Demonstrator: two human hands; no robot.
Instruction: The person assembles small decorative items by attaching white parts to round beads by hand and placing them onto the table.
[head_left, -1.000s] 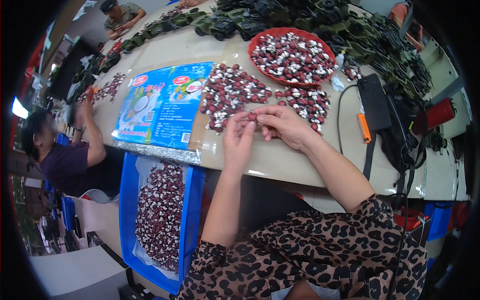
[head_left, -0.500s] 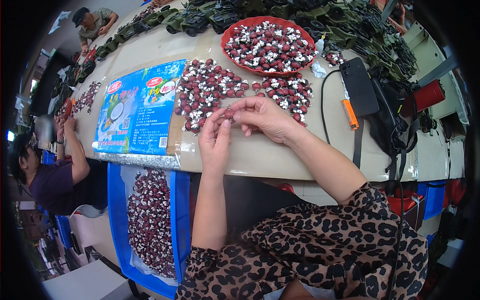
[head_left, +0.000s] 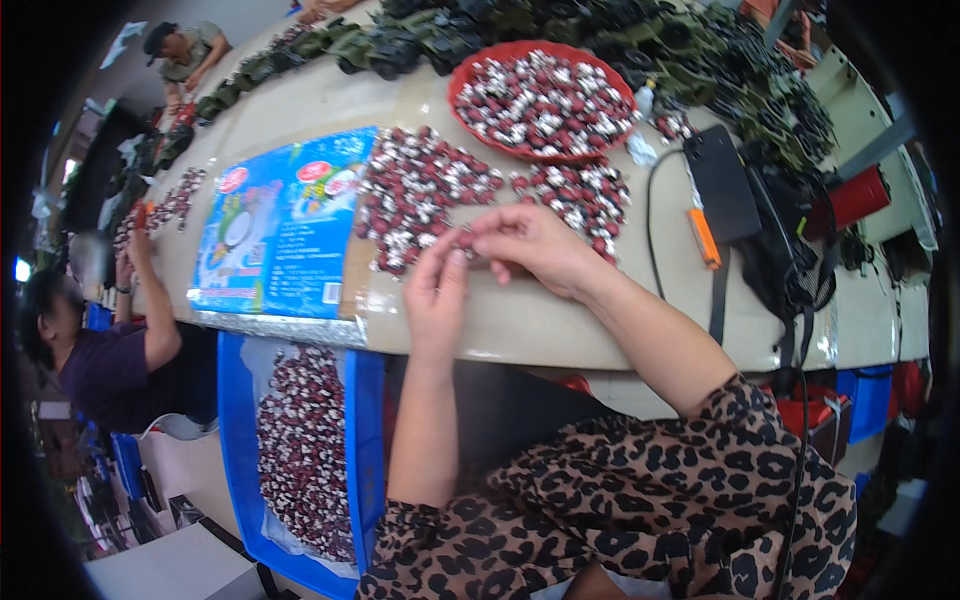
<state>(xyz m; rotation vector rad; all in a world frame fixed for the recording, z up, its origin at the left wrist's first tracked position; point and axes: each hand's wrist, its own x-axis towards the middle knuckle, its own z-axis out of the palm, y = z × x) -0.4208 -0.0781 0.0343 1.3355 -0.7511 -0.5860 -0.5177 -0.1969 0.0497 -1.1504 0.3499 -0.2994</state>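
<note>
Between my two hands is a small round dark-red piece (head_left: 465, 240), pinched by the fingertips. My left hand (head_left: 436, 290) holds it from the left with thumb and forefinger. From the right, the thumb and fingers of my right hand (head_left: 532, 245) close on the same piece; its details are blurred. Just beyond my hands lie two loose heaps of similar dark-red, white and black pieces, a left heap (head_left: 420, 190) and a right heap (head_left: 585, 200). A red scalloped bowl (head_left: 530, 152) full of such pieces stands behind them.
Left of the heaps lies a blue printed cardboard sheet (head_left: 285, 235). Below the table edge sits a blue tub (head_left: 238, 450) of pieces. To the right are a black phone (head_left: 722, 185), an orange object (head_left: 704, 240) and a black bag (head_left: 790, 240). Green toy vehicles (head_left: 650, 45) line the back; co-workers sit left.
The whole view has shifted slightly and blurred. My hands stay together on the small piece, with the right fingers a little differently bent.
</note>
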